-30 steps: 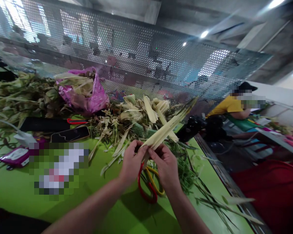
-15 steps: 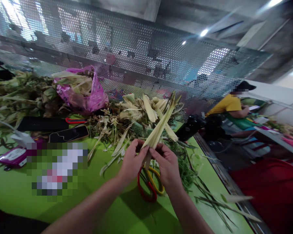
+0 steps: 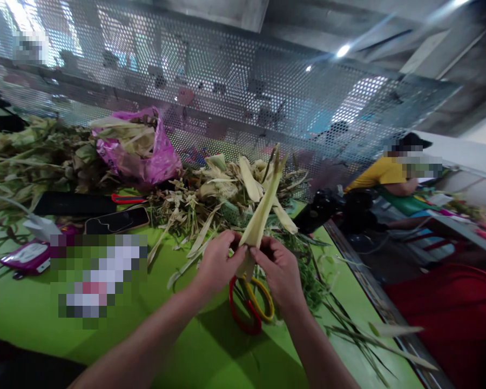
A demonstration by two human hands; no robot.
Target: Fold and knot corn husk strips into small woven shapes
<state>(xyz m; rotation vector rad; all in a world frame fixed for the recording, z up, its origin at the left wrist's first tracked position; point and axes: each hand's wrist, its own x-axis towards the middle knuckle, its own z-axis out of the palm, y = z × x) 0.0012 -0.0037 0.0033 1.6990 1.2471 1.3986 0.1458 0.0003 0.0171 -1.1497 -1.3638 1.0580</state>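
Note:
Between my two hands is a long pale corn husk [image 3: 263, 210], its pointed tip aimed up and away from me. My left hand [image 3: 222, 261] pinches its wide lower end at the left edge, and my right hand [image 3: 278, 266] pinches the same end at the right, thumbs close together. Just below the husk, a pair of scissors [image 3: 249, 310] with one red and one yellow handle loop lies on the green table [image 3: 178, 329]; its blades are hidden under the husk and hands. Behind my hands lies a heap of dried husks [image 3: 218, 183].
A pink plastic bag [image 3: 146, 162] stuffed with husks stands at the back left, beside a large husk pile [image 3: 40, 156]. Nearer lie a phone [image 3: 117, 221], a red cutter [image 3: 128, 199] and a purple packet [image 3: 26, 256]. A perforated metal screen [image 3: 210, 92] rises behind; a person in yellow [image 3: 383, 173] sits at right.
The husk's wide end is spread flatter between my fingers, and its tip has swung slightly left. Both hands keep their pinch. The whole view has shifted a little.

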